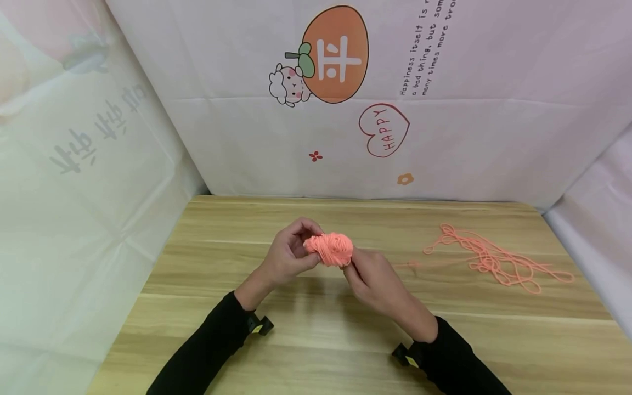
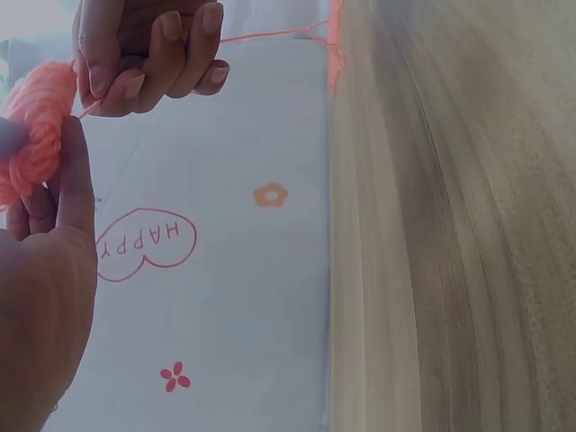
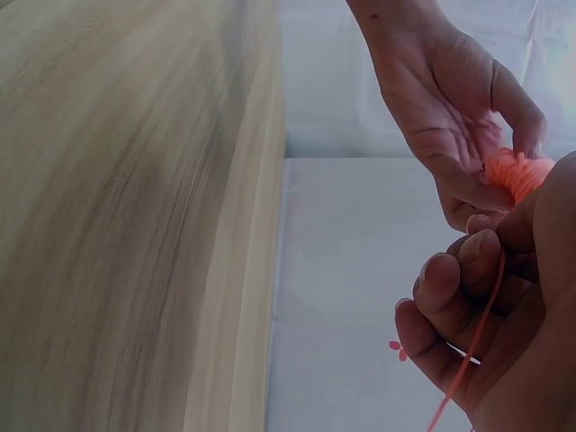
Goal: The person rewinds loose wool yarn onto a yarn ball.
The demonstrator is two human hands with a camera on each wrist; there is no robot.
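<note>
My left hand [image 1: 288,253] grips a small ball of coral yarn [image 1: 334,249] by its left end, thumb and fingers on either side, above the wooden table. Close against the ball's right side, my right hand [image 1: 377,280] pinches the yarn strand [image 3: 486,315] between thumb and curled fingers. In the right wrist view that strand runs down across the palm. From the right hand [image 2: 153,54] in the left wrist view, the strand stretches away toward the loose yarn at the table's edge.
A loose, tangled heap of the same coral yarn [image 1: 494,258] lies on the right of the wooden table [image 1: 197,329]. Behind the table hangs a white printed cloth [image 1: 247,148], with another white cloth [image 1: 99,219] along the left side.
</note>
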